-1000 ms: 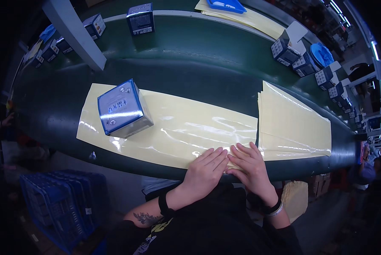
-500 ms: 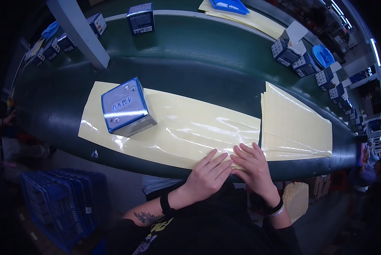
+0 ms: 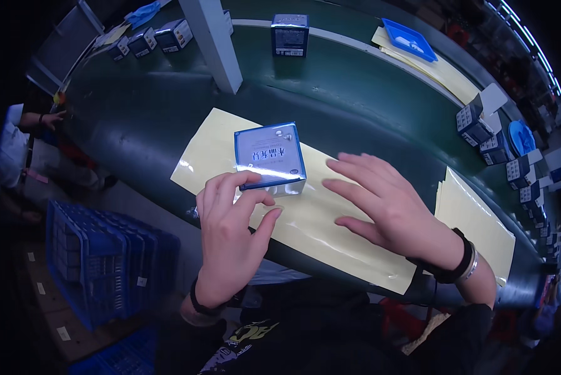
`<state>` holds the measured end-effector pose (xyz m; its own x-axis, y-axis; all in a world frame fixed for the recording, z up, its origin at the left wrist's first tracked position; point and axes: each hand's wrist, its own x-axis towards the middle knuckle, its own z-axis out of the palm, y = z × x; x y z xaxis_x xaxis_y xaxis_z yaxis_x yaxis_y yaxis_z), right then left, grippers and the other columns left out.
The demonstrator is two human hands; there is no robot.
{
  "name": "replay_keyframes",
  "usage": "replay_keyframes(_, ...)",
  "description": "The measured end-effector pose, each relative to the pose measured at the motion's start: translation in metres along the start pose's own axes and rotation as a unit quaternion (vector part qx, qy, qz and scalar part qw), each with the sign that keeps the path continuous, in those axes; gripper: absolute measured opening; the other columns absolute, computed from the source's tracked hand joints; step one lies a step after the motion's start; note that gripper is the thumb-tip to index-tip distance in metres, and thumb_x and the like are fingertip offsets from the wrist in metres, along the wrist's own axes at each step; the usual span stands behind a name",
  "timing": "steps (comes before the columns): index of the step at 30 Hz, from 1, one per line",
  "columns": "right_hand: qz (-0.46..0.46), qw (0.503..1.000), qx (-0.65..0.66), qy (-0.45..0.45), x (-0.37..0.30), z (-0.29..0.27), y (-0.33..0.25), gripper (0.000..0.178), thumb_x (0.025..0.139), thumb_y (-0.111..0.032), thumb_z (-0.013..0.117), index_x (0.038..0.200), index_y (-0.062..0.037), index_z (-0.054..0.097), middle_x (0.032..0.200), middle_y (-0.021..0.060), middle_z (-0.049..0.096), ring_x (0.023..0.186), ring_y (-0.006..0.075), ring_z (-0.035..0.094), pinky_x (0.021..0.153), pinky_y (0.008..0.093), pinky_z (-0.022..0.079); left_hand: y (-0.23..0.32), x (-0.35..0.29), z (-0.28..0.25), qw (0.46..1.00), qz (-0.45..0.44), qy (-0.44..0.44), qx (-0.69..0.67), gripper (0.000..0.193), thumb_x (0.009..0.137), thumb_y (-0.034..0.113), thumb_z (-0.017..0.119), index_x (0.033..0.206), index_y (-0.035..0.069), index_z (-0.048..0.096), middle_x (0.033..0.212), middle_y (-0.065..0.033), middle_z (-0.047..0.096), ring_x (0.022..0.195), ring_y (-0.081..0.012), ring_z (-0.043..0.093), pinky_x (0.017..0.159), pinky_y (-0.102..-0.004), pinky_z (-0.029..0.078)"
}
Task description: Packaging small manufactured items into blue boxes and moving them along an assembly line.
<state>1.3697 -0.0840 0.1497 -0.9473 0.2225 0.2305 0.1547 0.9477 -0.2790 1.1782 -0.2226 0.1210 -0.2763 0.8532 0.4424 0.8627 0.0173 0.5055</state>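
Observation:
A blue and silver carton [image 3: 269, 156] stands on a long glossy pale-yellow sheet [image 3: 337, 231]. My left hand [image 3: 227, 228] is at the carton's near left corner, its fingers bent and the thumb apart from the forefinger. One fingertip reaches the carton's near edge; whether it presses on it I cannot tell. By the thumb tip shows a small, clear, curved edge that I cannot make out. To the right of the carton, my right hand [image 3: 387, 209] hovers over the sheet with fingers spread, holding nothing.
A stack of similar yellow sheets [image 3: 474, 228] lies to the right on the dark green table [image 3: 368, 119]. Another carton [image 3: 290, 35] stands at the back, right of a grey post [image 3: 212, 47]. Several open cartons [image 3: 477, 122] line the far right. Blue crates [image 3: 105, 262] stand lower left.
My hands have come apart from the sheet's near edge. The left has moved left to the carton, the right up over the sheet. The view has shifted, so everything sits further right.

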Motion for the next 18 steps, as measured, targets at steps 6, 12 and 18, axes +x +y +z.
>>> replay_keyframes(6,-0.034,0.998,0.013,0.059,0.063,0.042,0.020,0.056,0.069,-0.016,0.077,0.119,-0.0064,0.055,0.136,0.0168,0.044,0.129,0.0377,0.039,0.104,0.0463,0.038,-0.011,0.011,0.010,1.000,-0.015,0.011,-0.008,0.019,0.070,0.007,0.075,0.083,0.007,0.062,0.105,-0.0064,0.058,0.106,-0.0280,0.050,0.088,-0.0386,0.034)
replay_keyframes(12,-0.030,0.997,0.038,0.062,0.066,0.045,0.019,0.055,0.066,-0.016,0.079,0.115,-0.0069,0.056,0.132,0.0172,0.046,0.126,0.0389,0.040,0.101,0.0460,0.040,-0.019,0.011,0.027,0.985,-0.017,0.139,-0.101,0.020,0.070,0.007,0.075,0.086,0.008,0.064,0.107,-0.0054,0.059,0.107,-0.0284,0.050,0.089,-0.0384,0.034)
replay_keyframes(18,-0.011,0.996,0.082,0.040,0.073,0.032,0.018,0.054,0.061,-0.012,0.080,0.110,-0.0067,0.056,0.126,0.0173,0.048,0.118,0.0377,0.044,0.094,0.0451,0.044,-0.049,-0.001,0.033,0.958,0.209,0.157,0.119,0.034,0.070,0.012,0.077,0.102,0.009,0.066,0.118,-0.0085,0.057,0.108,-0.0291,0.050,0.090,-0.0433,0.033)
